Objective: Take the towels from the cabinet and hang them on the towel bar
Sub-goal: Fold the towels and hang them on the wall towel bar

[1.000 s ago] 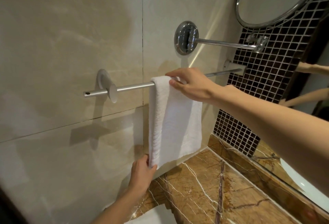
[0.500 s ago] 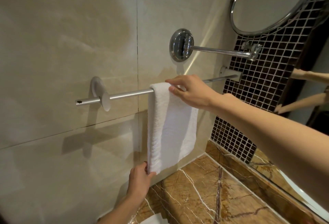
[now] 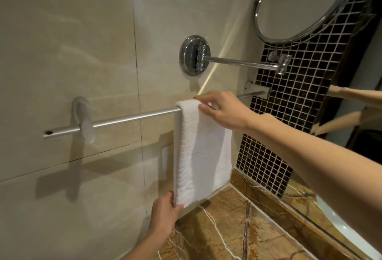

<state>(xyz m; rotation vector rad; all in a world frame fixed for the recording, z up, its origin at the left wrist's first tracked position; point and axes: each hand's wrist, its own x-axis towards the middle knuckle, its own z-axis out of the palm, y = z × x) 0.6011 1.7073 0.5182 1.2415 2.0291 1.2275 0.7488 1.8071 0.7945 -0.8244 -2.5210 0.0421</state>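
Note:
A white folded towel (image 3: 203, 152) hangs over a silver towel bar (image 3: 132, 117) on the beige tiled wall. My right hand (image 3: 224, 111) grips the towel's top fold where it lies over the bar, thumb in front and fingers over the top. My left hand (image 3: 165, 211) pinches the towel's lower left corner, just above the counter. The bar's right part runs behind my right hand to its wall bracket (image 3: 257, 90).
A chrome swing arm (image 3: 237, 64) carries a round mirror (image 3: 297, 3) above the bar. Brown marble counter (image 3: 237, 224) lies below, with a dark mosaic strip (image 3: 289, 119) and a wall mirror at right. A white basin edge (image 3: 339, 218) shows at lower right.
The view has shifted so bar and towel sit lower in frame. Both hands keep their hold on the towel; the left hand stays at the bottom corner.

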